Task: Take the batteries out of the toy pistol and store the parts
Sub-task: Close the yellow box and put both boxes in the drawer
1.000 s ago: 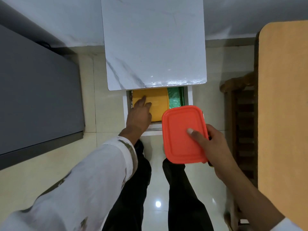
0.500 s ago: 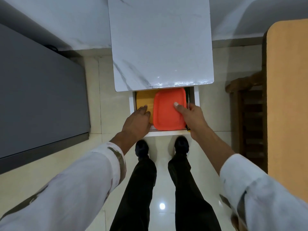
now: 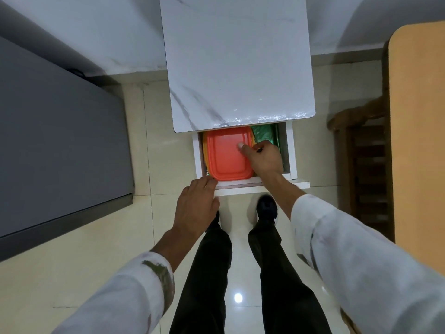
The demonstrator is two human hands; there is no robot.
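Observation:
A red lidded container (image 3: 226,155) lies in the open white drawer (image 3: 291,153), on top of a yellow container (image 3: 205,150) of which only the left edge shows. My right hand (image 3: 265,157) grips the red container's right side, thumb pressed on the lid. At the drawer's front left corner, my left hand (image 3: 196,206) rests with its fingers over the front panel. No toy pistol or batteries are in sight; what the containers hold is hidden.
The drawer hangs under a white marble tabletop (image 3: 236,63). A green packet (image 3: 265,133) fills the drawer's right side. A grey cabinet (image 3: 55,141) stands at left; a wooden chair (image 3: 361,165) and an orange board (image 3: 419,141) stand at right. My legs are on tiled floor below.
My right hand lowered the red container into the drawer and slid it left over the yellow one. My left hand drew back from the yellow container to the drawer's front.

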